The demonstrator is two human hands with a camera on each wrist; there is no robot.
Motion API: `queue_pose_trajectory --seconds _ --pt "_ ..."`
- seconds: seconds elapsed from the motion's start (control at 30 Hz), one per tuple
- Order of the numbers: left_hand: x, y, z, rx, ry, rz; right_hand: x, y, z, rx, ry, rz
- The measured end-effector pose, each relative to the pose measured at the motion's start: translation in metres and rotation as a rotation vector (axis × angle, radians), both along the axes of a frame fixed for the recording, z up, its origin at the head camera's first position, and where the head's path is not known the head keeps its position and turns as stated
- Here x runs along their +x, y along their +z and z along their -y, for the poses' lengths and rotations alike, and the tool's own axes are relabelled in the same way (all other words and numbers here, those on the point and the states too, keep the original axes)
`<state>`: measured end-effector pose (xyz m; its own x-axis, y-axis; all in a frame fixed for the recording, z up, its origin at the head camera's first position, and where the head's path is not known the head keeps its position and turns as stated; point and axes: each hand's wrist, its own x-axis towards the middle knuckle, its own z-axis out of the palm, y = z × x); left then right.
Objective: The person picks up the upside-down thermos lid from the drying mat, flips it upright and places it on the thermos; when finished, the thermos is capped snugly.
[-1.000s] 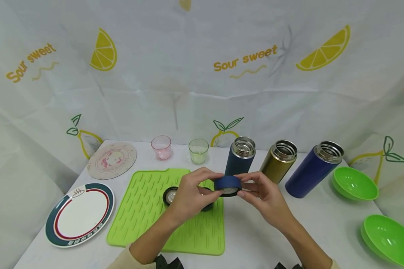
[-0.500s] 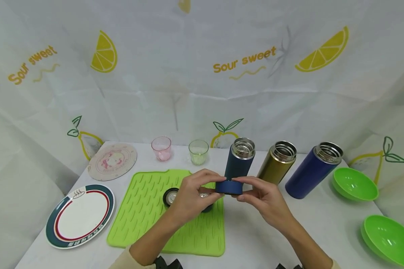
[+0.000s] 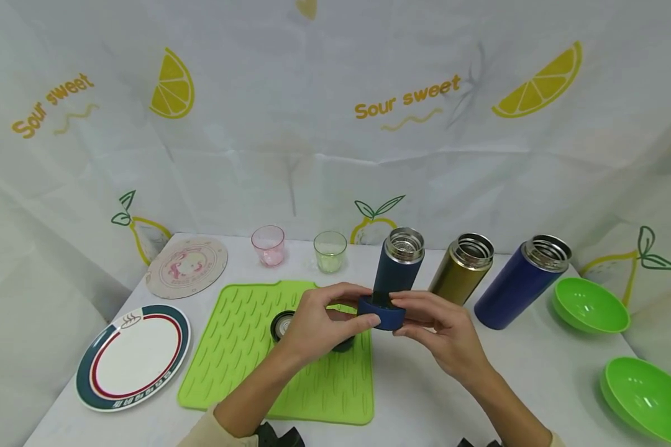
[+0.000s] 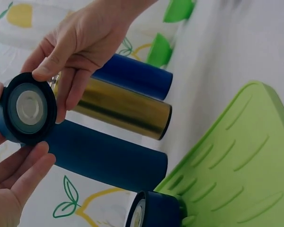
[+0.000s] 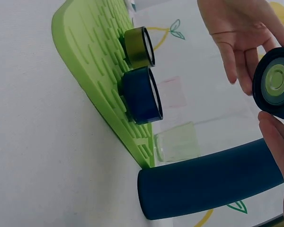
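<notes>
The step in hand looks like two-handed handling of a blue lid (image 3: pixel 388 316), perhaps turning it about; it is raised in front of the person, between the left hand (image 3: pixel 317 326) and the right hand (image 3: pixel 443 329). Both hands grasp it, thumb and fingers pinching its rim from either side, and the wrist views show its underside. The next move seems to call for an even pinch from both, since only fingers appear to support it. Counting lids, there are three: this one, plus a gold lid (image 5: pixel 136 47) and a darker lid (image 5: pixel 141 94) resting on the one green mat (image 3: pixel 229 372) under the left hand. Flasks, three, all lidless: the dark flask (image 3: pixel 397 274) just beyond both hands, the gold flask (image 3: pixel 455 279) beyond the right hand, the blue flask (image 3: pixel 506 298) farther right. Two glasses, a pink glass (image 3: pixel 268 248) and a green glass (image 3: pixel 330 253), stand beyond the left hand; one plate (image 3: pixel 136 357) lies left of it; two bowls, a far bowl (image 3: pixel 584 313) and a near bowl (image 3: pixel 648 397), sit right of the right hand
</notes>
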<state>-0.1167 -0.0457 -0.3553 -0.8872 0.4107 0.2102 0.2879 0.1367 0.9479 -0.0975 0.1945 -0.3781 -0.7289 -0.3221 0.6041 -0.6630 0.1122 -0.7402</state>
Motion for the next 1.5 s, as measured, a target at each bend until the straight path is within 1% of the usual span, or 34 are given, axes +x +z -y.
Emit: queue_pose_trajectory --seconds 0.1,0.27,0.4,0.57,0.7,0.8,0.87,0.93,1.0,1.17,1.23,1.27,1.3,1.4,1.47,1.5 --pt "-0.001 -0.001 0.001 0.018 -0.023 -0.017 0.000 0.000 0.000 0.021 -0.012 0.001" --pt "-0.001 -0.001 0.003 0.059 -0.070 -0.048 0.001 0.000 0.000 0.046 -0.023 -0.023" --pt "-0.002 -0.001 0.004 0.057 -0.091 -0.072 0.001 0.001 0.001 0.075 -0.037 -0.037" --pt "-0.002 -0.002 0.005 0.018 -0.079 -0.107 0.002 0.002 0.002 0.120 -0.062 -0.030" --pt "-0.001 -0.002 0.005 -0.008 -0.058 -0.157 0.004 0.002 0.003 0.163 -0.094 -0.028" --pt "0.000 -0.002 0.006 -0.011 -0.041 -0.182 0.005 0.002 0.002 0.191 -0.140 -0.055" --pt "0.000 -0.001 0.007 -0.011 -0.025 -0.190 0.005 0.002 0.001 0.203 -0.195 -0.087" --pt "0.000 0.001 0.008 -0.007 -0.010 -0.197 0.005 0.003 0.000 0.190 -0.250 -0.112" --pt "-0.001 0.001 0.010 -0.006 0.005 -0.203 0.004 0.002 -0.001 0.150 -0.291 -0.124" --pt "-0.002 0.000 0.013 -0.008 0.018 -0.216 -0.001 0.002 0.001 -0.023 -0.316 -0.120" --pt "-0.002 -0.001 0.014 -0.013 0.020 -0.222 -0.004 0.000 0.004 -0.080 -0.331 -0.103" --pt "-0.002 -0.001 0.014 -0.017 0.023 -0.230 -0.005 -0.001 0.006 -0.097 -0.351 -0.075" --pt "-0.002 -0.002 0.015 -0.021 0.026 -0.233 -0.006 -0.002 0.008 -0.110 -0.368 -0.039" --pt "-0.002 -0.004 0.016 -0.026 0.032 -0.247 -0.009 -0.008 0.012 -0.135 -0.399 0.107" --pt "-0.002 -0.005 0.017 -0.029 0.035 -0.252 -0.011 -0.011 0.014 -0.139 -0.406 0.207" --pt "-0.001 -0.006 0.017 -0.029 0.035 -0.252 -0.013 -0.013 0.015 -0.144 -0.398 0.240"
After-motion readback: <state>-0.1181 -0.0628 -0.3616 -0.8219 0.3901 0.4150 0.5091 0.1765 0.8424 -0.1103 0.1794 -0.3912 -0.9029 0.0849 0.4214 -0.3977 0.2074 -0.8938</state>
